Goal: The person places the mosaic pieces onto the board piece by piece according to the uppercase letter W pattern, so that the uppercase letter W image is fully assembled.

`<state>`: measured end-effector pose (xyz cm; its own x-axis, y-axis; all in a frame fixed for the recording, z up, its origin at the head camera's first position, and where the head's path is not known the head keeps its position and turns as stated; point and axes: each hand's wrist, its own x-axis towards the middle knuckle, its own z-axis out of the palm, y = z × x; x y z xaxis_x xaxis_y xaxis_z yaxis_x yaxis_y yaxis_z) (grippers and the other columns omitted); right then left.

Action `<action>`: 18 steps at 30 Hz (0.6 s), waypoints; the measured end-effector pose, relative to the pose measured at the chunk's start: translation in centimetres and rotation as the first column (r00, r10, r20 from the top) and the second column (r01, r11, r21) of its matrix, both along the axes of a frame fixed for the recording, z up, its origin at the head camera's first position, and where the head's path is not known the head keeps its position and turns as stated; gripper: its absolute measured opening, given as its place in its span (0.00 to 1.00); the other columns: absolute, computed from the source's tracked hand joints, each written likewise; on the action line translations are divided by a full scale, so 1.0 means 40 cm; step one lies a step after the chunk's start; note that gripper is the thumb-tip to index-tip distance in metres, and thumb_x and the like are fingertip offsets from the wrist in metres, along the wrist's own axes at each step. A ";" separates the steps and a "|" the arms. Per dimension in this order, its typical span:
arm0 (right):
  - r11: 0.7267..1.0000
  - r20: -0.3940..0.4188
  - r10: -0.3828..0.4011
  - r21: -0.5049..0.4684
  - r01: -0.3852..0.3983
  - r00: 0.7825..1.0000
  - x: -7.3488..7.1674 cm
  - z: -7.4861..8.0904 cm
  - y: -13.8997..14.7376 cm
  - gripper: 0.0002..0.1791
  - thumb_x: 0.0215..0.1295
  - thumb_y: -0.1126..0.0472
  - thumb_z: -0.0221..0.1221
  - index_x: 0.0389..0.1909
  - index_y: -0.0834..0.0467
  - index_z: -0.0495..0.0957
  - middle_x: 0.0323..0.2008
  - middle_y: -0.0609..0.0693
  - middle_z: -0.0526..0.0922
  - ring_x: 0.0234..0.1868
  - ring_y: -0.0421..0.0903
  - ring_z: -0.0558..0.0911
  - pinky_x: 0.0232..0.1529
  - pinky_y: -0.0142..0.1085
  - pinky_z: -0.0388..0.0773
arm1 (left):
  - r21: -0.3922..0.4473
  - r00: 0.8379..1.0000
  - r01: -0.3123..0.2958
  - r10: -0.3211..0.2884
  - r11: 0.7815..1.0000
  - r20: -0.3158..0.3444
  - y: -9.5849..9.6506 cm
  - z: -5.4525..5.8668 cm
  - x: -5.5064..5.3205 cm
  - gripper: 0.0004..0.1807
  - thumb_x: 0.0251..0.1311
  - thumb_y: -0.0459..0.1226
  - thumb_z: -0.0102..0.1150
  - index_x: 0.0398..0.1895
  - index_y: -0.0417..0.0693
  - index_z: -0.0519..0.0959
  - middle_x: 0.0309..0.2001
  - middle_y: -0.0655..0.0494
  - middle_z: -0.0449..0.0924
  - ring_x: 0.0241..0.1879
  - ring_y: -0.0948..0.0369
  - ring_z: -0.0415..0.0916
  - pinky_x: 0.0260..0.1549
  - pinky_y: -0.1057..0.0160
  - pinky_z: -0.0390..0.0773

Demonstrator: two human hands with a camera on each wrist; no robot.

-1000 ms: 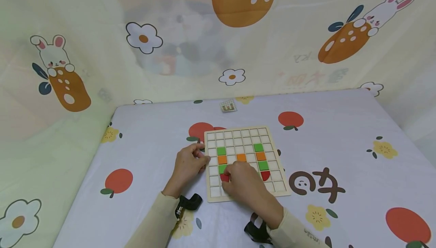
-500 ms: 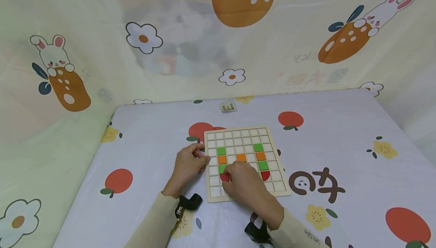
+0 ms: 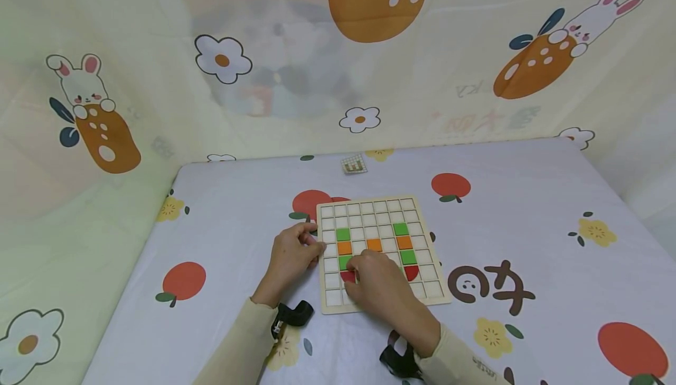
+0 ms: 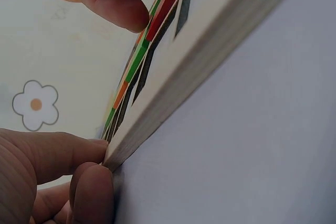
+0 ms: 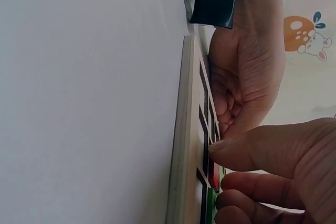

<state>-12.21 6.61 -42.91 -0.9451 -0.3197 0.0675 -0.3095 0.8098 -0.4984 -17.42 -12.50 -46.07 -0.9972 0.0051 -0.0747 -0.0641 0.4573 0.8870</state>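
Note:
A wooden grid board lies on the table with coloured tiles in some of its cells. My left hand holds the board's left edge between thumb and fingers; the left wrist view shows the thumb right at the corner of the frame. Over the lower left cells, my right hand pinches a red tile with thumb and fingertips. In the right wrist view the red tile sits low in its cell, beside a green tile. The right hand hides the cells under it.
Another red tile, rounded at one side, is at the board's lower right. Green tiles and orange tiles fill other cells. A small patterned card lies behind the board. A printed curtain stands along the table's back edge.

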 end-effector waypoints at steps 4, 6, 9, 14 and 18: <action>1.000 -0.012 -0.006 0.018 0.006 1.000 0.003 -0.001 0.001 0.09 0.54 0.63 0.75 0.37 0.58 0.90 0.28 0.47 0.80 0.29 0.42 0.73 0.31 0.35 0.73 | 0.001 1.000 -0.003 0.003 1.000 0.007 0.000 0.001 0.000 0.22 0.59 0.32 0.71 0.58 0.36 0.82 0.26 0.54 0.80 0.16 0.63 0.76 0.20 0.66 0.74; 0.999 -0.021 -0.011 0.036 0.012 1.000 0.006 -0.001 0.003 0.11 0.54 0.62 0.75 0.39 0.57 0.90 0.29 0.47 0.80 0.29 0.42 0.74 0.31 0.35 0.73 | 0.005 1.000 -0.005 0.005 1.000 0.012 0.002 0.002 0.000 0.22 0.59 0.32 0.71 0.58 0.36 0.82 0.26 0.54 0.80 0.16 0.63 0.76 0.20 0.66 0.74; 0.998 -0.021 -0.031 0.057 0.032 0.999 0.012 0.001 0.007 0.13 0.54 0.59 0.76 0.42 0.55 0.90 0.32 0.48 0.80 0.32 0.44 0.75 0.32 0.37 0.74 | 0.007 1.000 -0.004 0.004 1.000 0.014 0.002 0.002 0.001 0.22 0.60 0.32 0.71 0.58 0.36 0.82 0.26 0.54 0.80 0.16 0.63 0.76 0.20 0.66 0.75; 0.997 -0.033 -0.057 0.058 0.059 0.998 0.014 0.002 0.027 0.16 0.57 0.55 0.75 0.46 0.54 0.90 0.41 0.52 0.83 0.39 0.50 0.78 0.37 0.42 0.79 | 0.001 1.000 -0.005 0.005 1.000 0.015 0.001 0.002 0.001 0.22 0.60 0.32 0.71 0.58 0.36 0.82 0.27 0.54 0.80 0.16 0.63 0.76 0.20 0.66 0.76; 0.996 -0.072 -0.074 0.038 0.077 0.995 0.003 0.003 0.054 0.20 0.57 0.53 0.74 0.50 0.56 0.88 0.47 0.56 0.84 0.45 0.54 0.82 0.44 0.48 0.82 | -0.004 1.000 -0.007 0.007 1.000 0.012 0.000 0.002 0.002 0.23 0.60 0.32 0.70 0.59 0.36 0.82 0.27 0.53 0.80 0.16 0.63 0.76 0.20 0.66 0.75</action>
